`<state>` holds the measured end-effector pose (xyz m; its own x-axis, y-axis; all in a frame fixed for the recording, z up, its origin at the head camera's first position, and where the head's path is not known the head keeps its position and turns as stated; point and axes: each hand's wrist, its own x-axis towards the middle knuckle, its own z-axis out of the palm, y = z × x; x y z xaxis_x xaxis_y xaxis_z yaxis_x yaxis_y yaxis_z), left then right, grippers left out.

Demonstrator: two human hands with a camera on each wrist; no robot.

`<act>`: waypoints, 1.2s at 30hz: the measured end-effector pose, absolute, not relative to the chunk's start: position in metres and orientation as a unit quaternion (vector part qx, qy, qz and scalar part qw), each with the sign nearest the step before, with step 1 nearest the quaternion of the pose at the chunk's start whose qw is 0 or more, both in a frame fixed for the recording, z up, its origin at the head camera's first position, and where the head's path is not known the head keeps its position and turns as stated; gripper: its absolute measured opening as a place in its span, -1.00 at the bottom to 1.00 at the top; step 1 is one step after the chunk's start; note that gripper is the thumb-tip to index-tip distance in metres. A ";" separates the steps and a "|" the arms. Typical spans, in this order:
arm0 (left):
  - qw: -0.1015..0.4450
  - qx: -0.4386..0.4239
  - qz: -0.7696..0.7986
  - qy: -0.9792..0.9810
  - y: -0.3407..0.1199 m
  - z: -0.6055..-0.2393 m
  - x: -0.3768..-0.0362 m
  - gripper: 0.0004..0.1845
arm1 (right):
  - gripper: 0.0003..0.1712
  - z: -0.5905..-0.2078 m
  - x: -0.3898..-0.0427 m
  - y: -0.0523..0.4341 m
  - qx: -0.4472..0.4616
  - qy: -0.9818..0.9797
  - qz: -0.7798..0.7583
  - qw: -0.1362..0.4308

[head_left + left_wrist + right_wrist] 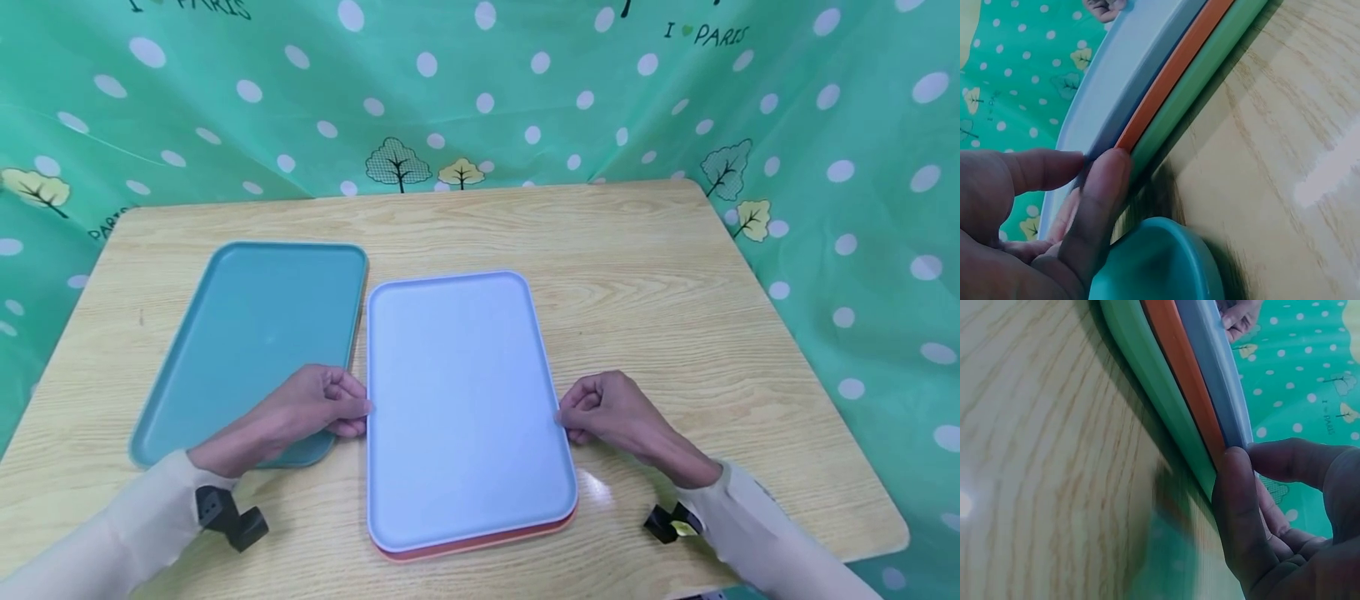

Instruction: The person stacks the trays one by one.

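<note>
A light blue rectangular tray lies on top of a stack in front of me, long sides running away from me. Under it, the left wrist view shows the edges of an orange tray and, lowest, a green tray. My left hand pinches the blue tray's left rim between thumb and fingers. At the opposite rim, my right hand pinches the same tray, its thumb right by the orange edge in the right wrist view. Fingers beyond the rims are partly hidden.
To the left lies a teal tray, partly covered by my left hand and forearm. The trays are on a wooden table with rounded corners. A green dotted curtain hangs behind the table and along its sides.
</note>
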<state>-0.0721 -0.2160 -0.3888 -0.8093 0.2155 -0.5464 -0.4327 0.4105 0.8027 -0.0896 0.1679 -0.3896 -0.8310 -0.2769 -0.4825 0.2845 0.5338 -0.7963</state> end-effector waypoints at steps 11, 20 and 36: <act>0.303 -0.068 0.555 0.772 -0.221 -0.385 -0.073 -0.75 | -0.92 -0.377 -0.094 0.170 -0.025 0.842 -0.466 0.271; 0.257 -0.066 0.536 0.801 -0.253 -0.376 -0.080 -0.64 | -0.92 -0.358 -0.116 0.155 -0.070 0.844 -0.472 0.244; 0.200 -0.113 0.396 0.889 -0.333 -0.362 -0.108 -0.47 | -0.89 -0.340 -0.165 0.075 -0.120 0.835 -0.487 0.226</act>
<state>-0.1083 -0.3332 -0.3617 -0.8945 -0.0429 -0.4449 -0.3597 0.6602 0.6594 -0.1648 0.0752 -0.3399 -0.8688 -0.4203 -0.2618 0.0208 0.4973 -0.8673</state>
